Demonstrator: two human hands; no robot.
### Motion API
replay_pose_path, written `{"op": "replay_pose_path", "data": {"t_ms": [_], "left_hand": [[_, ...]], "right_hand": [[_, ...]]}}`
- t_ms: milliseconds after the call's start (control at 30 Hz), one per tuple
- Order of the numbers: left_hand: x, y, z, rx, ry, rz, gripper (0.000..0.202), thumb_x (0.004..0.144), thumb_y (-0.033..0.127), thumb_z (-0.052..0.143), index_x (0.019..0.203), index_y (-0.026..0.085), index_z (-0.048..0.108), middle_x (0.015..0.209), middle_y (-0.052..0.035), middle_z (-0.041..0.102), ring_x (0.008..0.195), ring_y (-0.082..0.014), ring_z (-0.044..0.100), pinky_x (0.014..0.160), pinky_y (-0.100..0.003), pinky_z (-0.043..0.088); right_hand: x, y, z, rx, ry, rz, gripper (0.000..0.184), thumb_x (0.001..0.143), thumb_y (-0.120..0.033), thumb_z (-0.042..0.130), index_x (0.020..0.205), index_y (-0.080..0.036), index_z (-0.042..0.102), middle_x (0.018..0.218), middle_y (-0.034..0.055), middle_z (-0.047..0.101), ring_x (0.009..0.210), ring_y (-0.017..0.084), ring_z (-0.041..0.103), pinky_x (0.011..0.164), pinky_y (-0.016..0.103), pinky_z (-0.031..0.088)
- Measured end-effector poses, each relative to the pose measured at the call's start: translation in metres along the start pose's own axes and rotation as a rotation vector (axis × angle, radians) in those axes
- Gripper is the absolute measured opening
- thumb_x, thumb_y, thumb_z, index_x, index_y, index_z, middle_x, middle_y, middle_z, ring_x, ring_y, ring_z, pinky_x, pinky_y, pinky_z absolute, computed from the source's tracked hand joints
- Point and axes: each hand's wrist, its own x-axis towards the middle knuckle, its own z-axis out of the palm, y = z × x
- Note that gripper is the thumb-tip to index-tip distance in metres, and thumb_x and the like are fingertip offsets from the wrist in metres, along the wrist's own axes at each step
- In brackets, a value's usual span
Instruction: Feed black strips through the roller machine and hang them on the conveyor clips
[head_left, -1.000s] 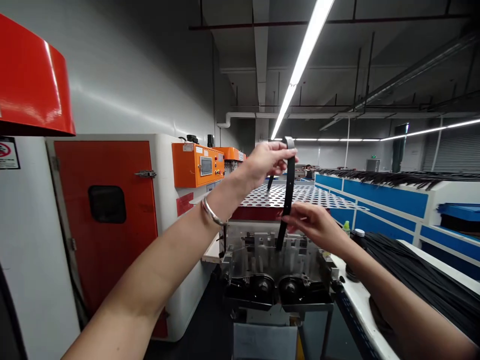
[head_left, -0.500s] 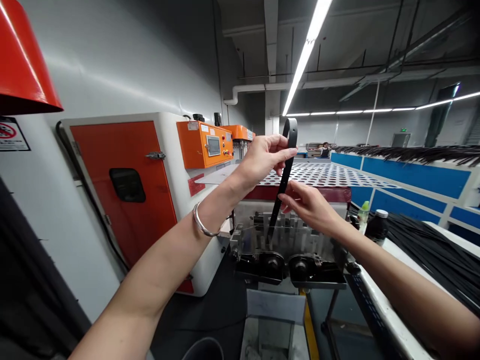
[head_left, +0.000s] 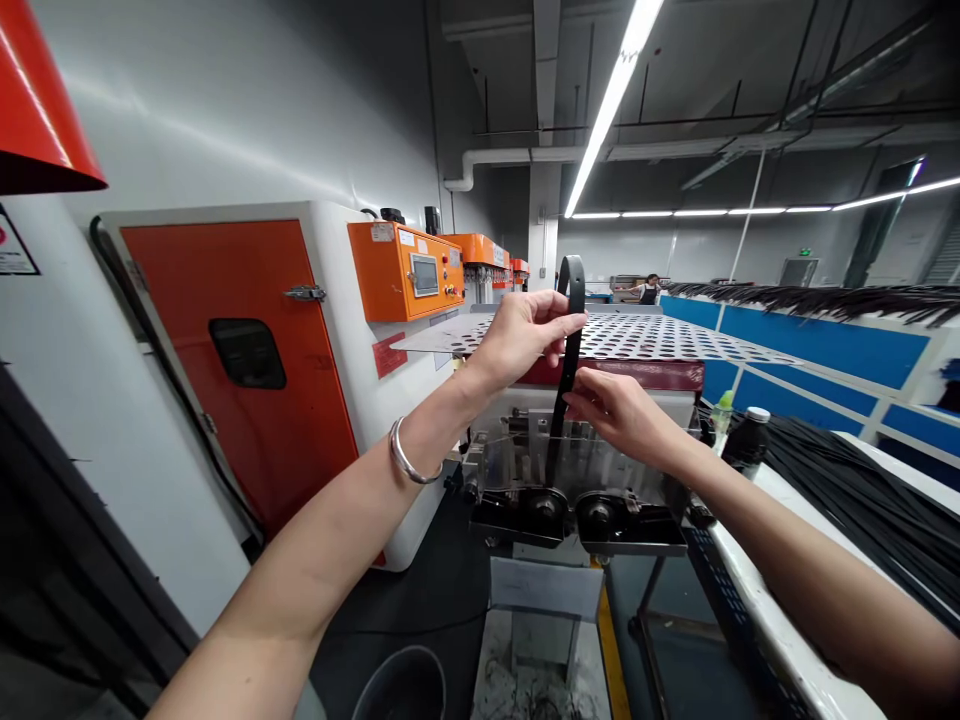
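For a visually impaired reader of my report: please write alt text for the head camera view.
A person's left hand and right hand hold a narrow black strap upright above a metal machine with two black rollers. Behind it lies a perforated metal sheet.

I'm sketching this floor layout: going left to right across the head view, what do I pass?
orange-red cabinet door → orange control box → left hand → black strap → right hand → dark bottle → pile of black strips

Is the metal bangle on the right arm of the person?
No, the metal bangle sits on the forearm behind the left hand, and the right forearm shows no bangle.
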Motion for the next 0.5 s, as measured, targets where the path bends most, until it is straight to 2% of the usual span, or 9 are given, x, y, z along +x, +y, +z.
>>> {"op": "replay_pose_path", "data": {"t_ms": [233,300,400,500], "left_hand": [[-0.004,-0.007,0.010,0.070,-0.021,-0.058,0.017,0.084,0.024,0.065,0.070,0.017,0.058,0.051,0.0037,0.052,0.040,-0.0064,0.046,0.043,-0.024,0.033],[-0.008,-0.014,0.011,0.118,-0.035,-0.066,0.019,0.083,0.025,0.064,0.067,0.017,0.057,0.051,0.0044,0.050,0.042,-0.0058,0.042,0.045,-0.024,0.030],[-0.012,-0.026,0.015,0.220,-0.055,-0.057,0.019,0.081,0.024,0.064,0.064,0.017,0.057,0.052,0.0063,0.046,0.048,-0.0060,0.038,0.051,-0.024,0.029],[-0.016,-0.039,0.023,0.337,-0.040,-0.086,0.023,0.079,0.025,0.064,0.060,0.015,0.057,0.053,0.0066,0.044,0.052,-0.0071,0.037,0.054,-0.025,0.028]], "right_hand": [[-0.012,0.006,-0.009,-0.158,-0.087,0.026,0.014,0.093,-0.024,0.052,0.079,-0.020,0.053,0.074,0.0006,0.059,0.064,0.014,0.054,0.059,0.026,0.036],[-0.020,0.006,-0.011,-0.227,-0.038,0.032,0.012,0.091,-0.030,0.057,0.088,-0.019,0.057,0.082,0.0023,0.059,0.065,0.014,0.053,0.060,0.027,0.036],[-0.040,-0.001,-0.015,-0.230,0.106,0.111,0.023,0.091,-0.041,0.060,0.102,-0.020,0.059,0.083,0.0022,0.058,0.064,0.015,0.051,0.061,0.028,0.037],[-0.071,-0.012,-0.014,-0.062,0.108,0.227,0.023,0.094,-0.044,0.055,0.091,-0.022,0.058,0.069,-0.0003,0.054,0.059,0.015,0.047,0.056,0.028,0.034]]}}
